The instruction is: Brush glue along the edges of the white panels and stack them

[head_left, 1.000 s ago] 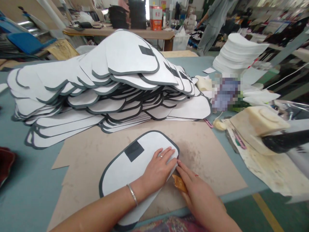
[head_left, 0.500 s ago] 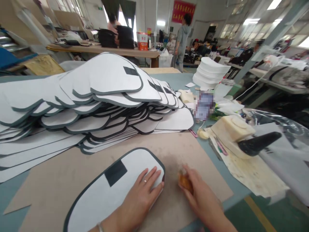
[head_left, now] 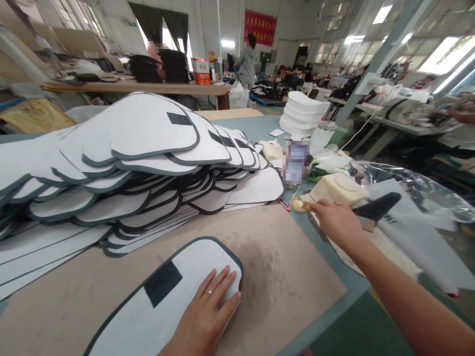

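Note:
My left hand lies flat, fingers spread, on a white panel with a dark grey border and a dark rectangular patch. The panel rests on brown board. Out to the right, my right hand is closed around a slim orange-brown tool, its kind unclear. The tool's tip meets a small pale round piece by the board's right edge. Just behind that hand sit a cream block-like container and a black horn-shaped piece.
A large heap of similar bordered white panels covers the left and back. A phone stands upright beyond the board, near a stack of white curved pieces. Clear plastic lies at the right. A person stands in the background.
My right hand has moved away from beside the panel, up and right, carrying the tool to the pale round piece. My left hand stays on the panel. The view has shifted to the right.

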{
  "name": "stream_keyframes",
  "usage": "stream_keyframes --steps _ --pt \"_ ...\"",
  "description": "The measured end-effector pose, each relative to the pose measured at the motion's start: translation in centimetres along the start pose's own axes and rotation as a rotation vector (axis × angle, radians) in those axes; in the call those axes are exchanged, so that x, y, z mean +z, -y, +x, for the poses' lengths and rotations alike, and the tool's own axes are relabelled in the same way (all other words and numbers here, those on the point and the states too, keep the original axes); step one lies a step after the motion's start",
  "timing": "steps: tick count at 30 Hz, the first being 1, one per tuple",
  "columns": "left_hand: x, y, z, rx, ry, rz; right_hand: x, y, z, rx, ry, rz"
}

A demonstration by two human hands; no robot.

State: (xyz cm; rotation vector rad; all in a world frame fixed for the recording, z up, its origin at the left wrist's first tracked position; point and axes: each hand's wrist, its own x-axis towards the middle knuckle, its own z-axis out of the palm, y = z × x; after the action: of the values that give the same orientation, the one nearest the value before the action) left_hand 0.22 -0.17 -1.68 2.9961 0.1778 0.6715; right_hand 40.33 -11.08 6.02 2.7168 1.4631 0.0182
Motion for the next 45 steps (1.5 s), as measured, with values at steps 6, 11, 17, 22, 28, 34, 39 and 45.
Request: stream_keyframes --steps 6,11,17,22,28,34,39,45 --pt "-0.1 0.0 -0.1 -0.015 0.015 0.015 0.1 1.1 4.3 0.054 0.12 -0.093" --pt "-0.2 0.1 0.0 -0.009 -0.005 -0.002 -0.4 1.8 3.4 0.065 0.096 -0.061" --pt "0.4 -0.5 0.1 -0.102 0.074 -0.036 0.9 5.4 -4.5 -0.161 0.092 0.099" --pt "1.0 -1.8 0.8 -0.189 0.217 -0.079 4.9 10.3 -12.8 -0.338 0.116 0.287" --pt "1.2 -4.0 0.6 -0.232 0.255 -0.141 6.0 13.8 -19.2 -0.357 0.092 0.235" --pt "1.0 -4.5 0.3 -0.227 0.25 -0.166 5.5 14.7 -19.3 -0.331 0.072 0.165" --pt "-0.4 -3.6 -0.3 -0.179 0.313 -0.277 5.5 14.3 -19.7 -0.407 0.097 0.168" --pt "-1.3 -3.2 -0.7 -0.167 0.347 -0.347 4.8 14.1 -19.6 -0.438 0.085 0.159"
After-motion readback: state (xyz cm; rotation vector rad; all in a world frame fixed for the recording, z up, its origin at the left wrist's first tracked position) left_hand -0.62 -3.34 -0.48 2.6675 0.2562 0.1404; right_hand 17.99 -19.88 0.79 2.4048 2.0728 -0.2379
